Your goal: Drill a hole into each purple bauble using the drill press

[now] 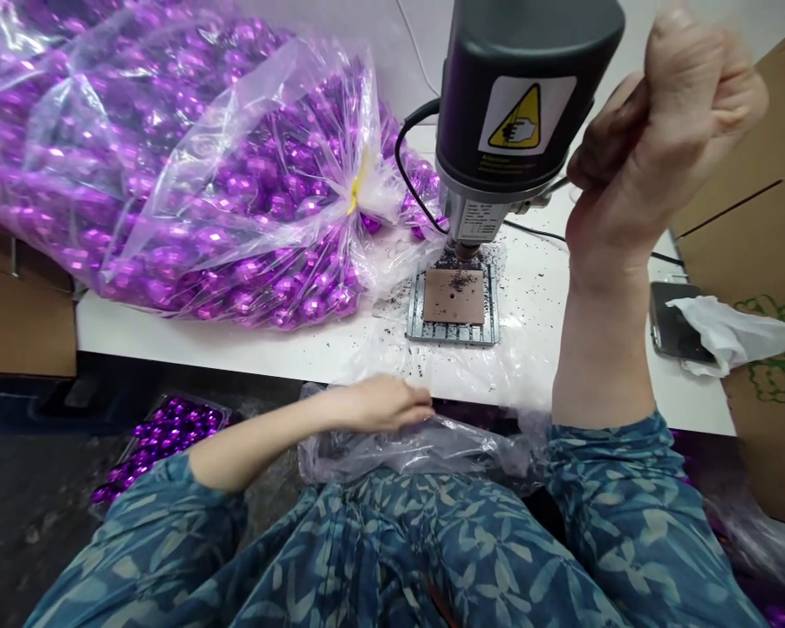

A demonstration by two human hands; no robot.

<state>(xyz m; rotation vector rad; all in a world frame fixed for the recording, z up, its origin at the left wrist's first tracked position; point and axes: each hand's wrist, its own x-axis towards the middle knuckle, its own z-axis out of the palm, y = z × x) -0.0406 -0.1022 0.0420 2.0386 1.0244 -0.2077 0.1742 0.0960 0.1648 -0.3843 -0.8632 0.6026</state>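
A black bench drill press stands in front of me, its chuck pointing down at a brown square block on a slotted metal base. The block has a small dark hole and is strewn with dark shavings. Raised at the machine's right side, my right hand is closed in a fist, slightly blurred; whatever it grips is hidden. My left hand is at the table's front edge, over a clear plastic bag across my lap. Its fingers are curled together, and their contents cannot be seen.
A large tied clear bag of shiny purple balls fills the left of the white table. More purple balls lie in a container below left. At right are a phone, a white tissue and a cardboard box.
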